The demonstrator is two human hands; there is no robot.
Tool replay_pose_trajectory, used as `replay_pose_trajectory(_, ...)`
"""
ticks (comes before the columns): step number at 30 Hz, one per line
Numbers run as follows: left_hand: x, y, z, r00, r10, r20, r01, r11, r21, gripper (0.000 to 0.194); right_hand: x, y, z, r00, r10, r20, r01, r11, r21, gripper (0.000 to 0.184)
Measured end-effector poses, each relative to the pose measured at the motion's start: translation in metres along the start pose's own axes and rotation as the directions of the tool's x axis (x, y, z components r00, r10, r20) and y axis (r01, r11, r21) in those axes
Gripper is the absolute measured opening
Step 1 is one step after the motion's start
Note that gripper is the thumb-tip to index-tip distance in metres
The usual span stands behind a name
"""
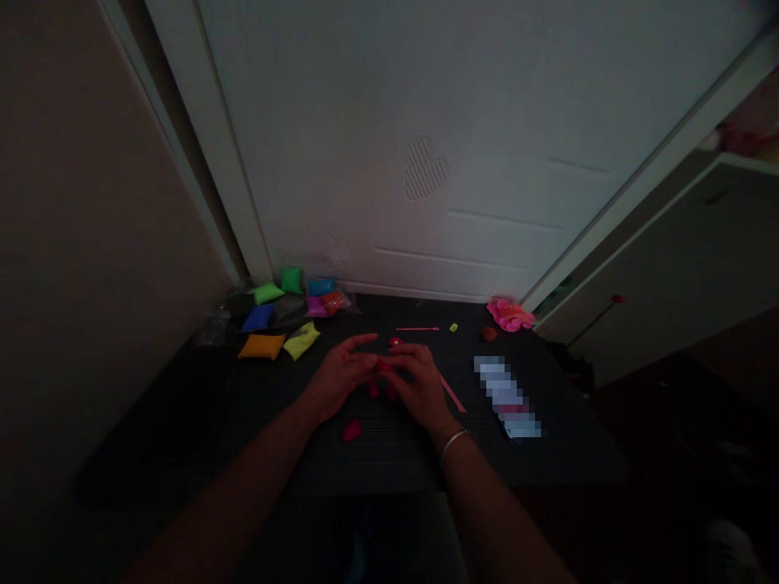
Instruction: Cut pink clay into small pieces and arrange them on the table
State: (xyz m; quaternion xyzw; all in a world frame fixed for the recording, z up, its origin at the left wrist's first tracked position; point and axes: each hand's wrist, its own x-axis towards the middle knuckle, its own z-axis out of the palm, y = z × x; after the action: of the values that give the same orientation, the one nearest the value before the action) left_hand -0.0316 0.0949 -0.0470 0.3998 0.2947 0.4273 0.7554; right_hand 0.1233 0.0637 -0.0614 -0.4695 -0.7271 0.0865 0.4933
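Between my fingertips is a small piece of red modelling clay. My left hand pinches it from the left, its index finger stretched out above. From the right, my right hand has thumb and fingers closed on the same piece, partly covering it. Other red clay bits show just below the fingers, though I cannot tell whether they are joined to it. A loose red clay lump lies on the dark table nearer to me. Just beyond my fingers is a small red piece with a yellow dot.
Coloured clay packets lie at the back left. A thin pink tool lies behind my hands, and a pink strip beside my right hand. Rightward are a phone, a brownish ball and a pink flower-like object.
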Motion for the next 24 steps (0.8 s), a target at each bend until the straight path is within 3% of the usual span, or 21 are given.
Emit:
replay_pose_trajectory(10, -0.0024, 0.0014, 0.0026, 1.000, 0.012, 0.007, -0.013, 0.994, 0.109, 0.053, 0.0003, -0.0004, -0.0003, 1.000, -0.012, -0.002, 0.012, 1.000, -0.006, 0.016)
replay_pose_trajectory(14, -0.0029, 0.0011, 0.0031, 1.000, 0.002, 0.005, -0.002, 0.997, 0.077, 0.052, 0.0006, -0.0012, -0.0013, 1.000, -0.019, -0.002, 0.019, 0.999, -0.027, 0.014)
replay_pose_trajectory(24, -0.0018, -0.0023, 0.0023, 0.998, -0.006, 0.056, -0.003, 0.985, 0.170, 0.061, -0.0009, -0.0010, -0.0015, 0.992, -0.086, 0.091, 0.097, 0.988, -0.117, 0.019)
